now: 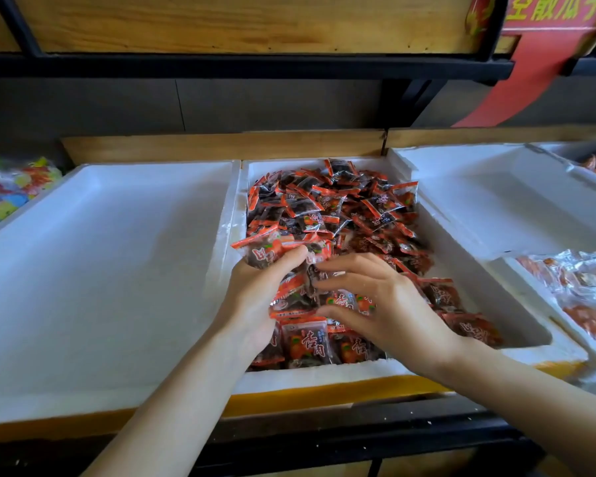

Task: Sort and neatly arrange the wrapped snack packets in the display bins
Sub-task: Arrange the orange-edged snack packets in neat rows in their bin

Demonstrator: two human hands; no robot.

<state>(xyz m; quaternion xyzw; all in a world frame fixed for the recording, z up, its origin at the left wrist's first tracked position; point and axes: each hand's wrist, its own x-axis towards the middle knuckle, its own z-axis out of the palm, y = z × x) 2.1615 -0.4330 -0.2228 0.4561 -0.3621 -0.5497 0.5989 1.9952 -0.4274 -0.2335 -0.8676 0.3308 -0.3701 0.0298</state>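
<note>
Two hands are down in the middle bin [324, 373], a white foam box at the centre of the frame heaped with red-and-black wrapped packets [327, 208]. The left hand [252, 301] is curled round a bunch of them close to the bin's left wall, thumb over the top. Gripping several at once looks like a way to square them into a stack rather than shift them singly. The right hand [393, 304] is wide, its fingers spread and half bent over the packets at lower centre, with the fingertips touching the wrappers. I cannot see it closed round any, and the pose reads as raking loose ones toward the other hand. Packets along the bin's lower edge lie in a rough row with labels up, while those toward its top edge are jumbled, so the tidying seems to run upward through the frame. Another foam bin [100, 253] sits just beside on the left. At the right of the frame a small tray [537, 297] holds orange snacks [585, 304], apparently kept apart as a different sort.
</note>
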